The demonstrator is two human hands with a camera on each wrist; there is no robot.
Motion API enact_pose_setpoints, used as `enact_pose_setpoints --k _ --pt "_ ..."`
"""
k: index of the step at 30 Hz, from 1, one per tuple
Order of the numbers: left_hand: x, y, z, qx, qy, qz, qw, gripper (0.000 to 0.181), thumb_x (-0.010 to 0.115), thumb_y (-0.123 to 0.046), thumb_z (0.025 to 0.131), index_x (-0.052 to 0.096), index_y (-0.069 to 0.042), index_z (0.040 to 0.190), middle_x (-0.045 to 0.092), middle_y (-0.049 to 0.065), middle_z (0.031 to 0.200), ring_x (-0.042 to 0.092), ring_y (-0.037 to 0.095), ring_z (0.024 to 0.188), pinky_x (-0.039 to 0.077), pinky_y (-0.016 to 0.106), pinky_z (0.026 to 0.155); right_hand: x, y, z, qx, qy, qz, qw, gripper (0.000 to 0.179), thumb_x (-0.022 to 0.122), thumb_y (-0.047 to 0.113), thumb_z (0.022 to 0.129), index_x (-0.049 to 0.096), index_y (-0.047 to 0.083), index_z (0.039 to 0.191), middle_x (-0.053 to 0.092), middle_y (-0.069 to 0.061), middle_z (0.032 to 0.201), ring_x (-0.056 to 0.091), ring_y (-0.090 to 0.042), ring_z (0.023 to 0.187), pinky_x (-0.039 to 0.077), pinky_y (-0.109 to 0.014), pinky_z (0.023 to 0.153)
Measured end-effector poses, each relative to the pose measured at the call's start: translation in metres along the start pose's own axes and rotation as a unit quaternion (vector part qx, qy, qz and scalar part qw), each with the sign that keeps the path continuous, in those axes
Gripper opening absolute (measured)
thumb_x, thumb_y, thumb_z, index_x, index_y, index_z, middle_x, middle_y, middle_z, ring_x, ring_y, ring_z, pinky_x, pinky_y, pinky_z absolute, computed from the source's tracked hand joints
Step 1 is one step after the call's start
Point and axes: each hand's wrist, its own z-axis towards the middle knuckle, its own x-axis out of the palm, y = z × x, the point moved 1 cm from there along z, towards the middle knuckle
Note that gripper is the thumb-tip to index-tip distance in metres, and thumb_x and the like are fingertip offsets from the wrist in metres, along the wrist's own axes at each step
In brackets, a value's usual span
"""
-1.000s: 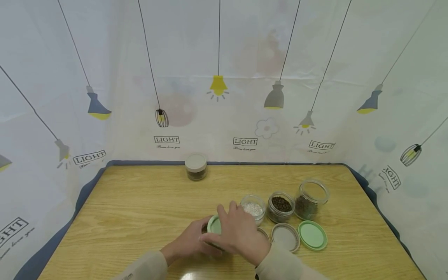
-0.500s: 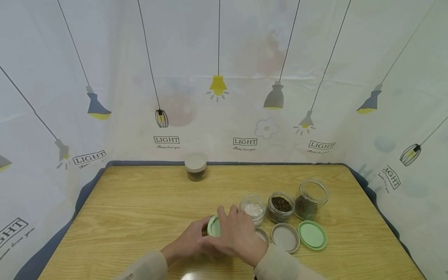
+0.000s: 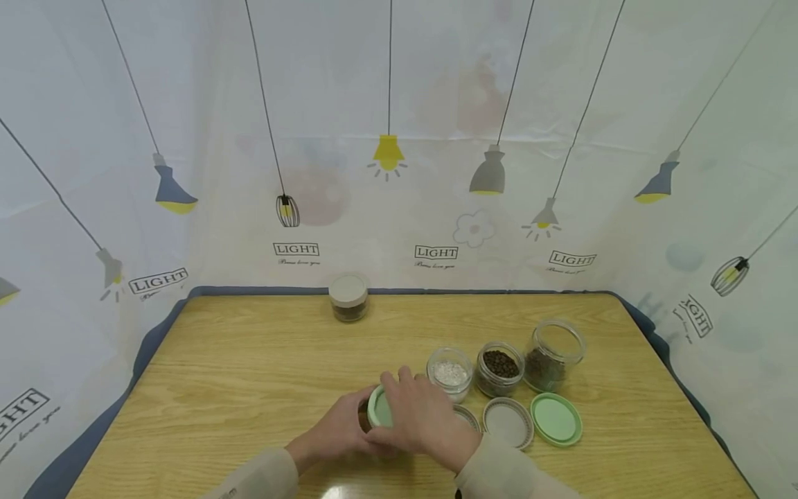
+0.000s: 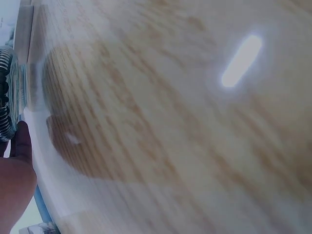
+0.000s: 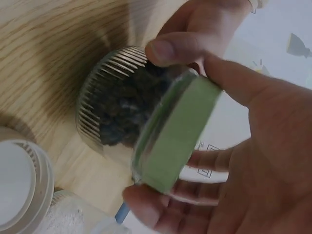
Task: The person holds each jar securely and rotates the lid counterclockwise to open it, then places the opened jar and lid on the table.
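Observation:
In the head view, my left hand (image 3: 341, 421) holds a small glass jar at the front middle of the table. My right hand (image 3: 419, 414) grips its green lid (image 3: 380, 409) from the right, fingers spread around the edge. Seen from the right wrist, the jar (image 5: 122, 100) is tilted, ribbed near its base and filled with dark pieces. The lid sits on its mouth, and the left thumb presses the glass beside it. Only the jar's ribbed edge (image 4: 7, 92) and part of the left hand (image 4: 15, 187) show in the left wrist view.
Open jars stand to the right: one with white grains (image 3: 450, 374), one with dark beans (image 3: 501, 366), and a larger one (image 3: 548, 367). Before them lie a white lid (image 3: 508, 423), a green lid (image 3: 557, 419) and a partly hidden lid (image 3: 467, 418). A lidded jar (image 3: 349, 298) stands at the back.
My right hand's fingers and thumb have shifted slightly around the green lid, and a little more of the lid shows. The left hand keeps holding the jar in about the same place.

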Motion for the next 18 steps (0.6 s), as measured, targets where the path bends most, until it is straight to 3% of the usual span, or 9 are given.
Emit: enact_pose_setpoints --k 4,8,11,15,18 --pt "-0.002 0.001 -0.001 -0.010 0.004 -0.007 0.9999 0.081 0.086 -0.033 0.073 0.045 -0.019 0.142 0.058 -0.003 0.135 0.055 0.015 0.123 0.043 0.028 0.104 -0.005 -0.006 0.002 -0.044 0.029 0.024 0.9983 0.079 0.077 0.059 0.072 0.051 0.017 0.134 0.057 -0.006 0.115 0.057 -0.022 0.097 0.053 -0.035 0.069" --pt "-0.002 0.001 -0.002 -0.018 0.010 -0.016 0.9997 0.081 0.086 -0.033 0.072 0.045 -0.021 0.141 0.058 -0.005 0.133 0.056 0.014 0.120 0.044 0.028 0.102 -0.012 -0.010 0.001 -0.085 0.045 0.052 0.9940 0.074 0.085 0.046 0.068 0.053 0.027 0.132 0.055 -0.003 0.119 0.054 -0.020 0.101 0.051 -0.032 0.070" --pt "-0.001 0.002 -0.002 -0.019 0.013 -0.017 0.9996 0.080 0.086 -0.034 0.072 0.045 -0.022 0.140 0.058 -0.007 0.132 0.057 0.014 0.119 0.044 0.028 0.102 -0.016 -0.010 0.000 -0.095 0.052 0.046 0.9931 0.088 0.089 0.044 0.064 0.046 0.031 0.140 0.052 -0.006 0.135 0.055 -0.027 0.114 0.054 -0.039 0.080" --pt "-0.001 0.001 0.000 -0.013 0.013 -0.022 0.9996 0.079 0.085 -0.033 0.073 0.046 -0.022 0.140 0.059 -0.006 0.131 0.057 0.013 0.119 0.045 0.027 0.101 -0.015 -0.007 -0.002 -0.058 0.033 0.018 0.9976 0.097 0.078 0.063 0.069 0.037 0.024 0.148 0.048 -0.014 0.143 0.055 -0.035 0.120 0.054 -0.047 0.085" --pt "-0.001 0.001 0.001 -0.010 0.016 -0.028 0.9994 0.079 0.086 -0.032 0.073 0.046 -0.025 0.141 0.059 -0.007 0.131 0.058 0.013 0.118 0.046 0.026 0.099 -0.013 -0.003 -0.002 0.006 -0.001 0.004 1.0000 0.094 0.055 0.081 0.076 0.043 0.016 0.143 0.056 -0.016 0.128 0.061 -0.034 0.105 0.054 -0.045 0.074"
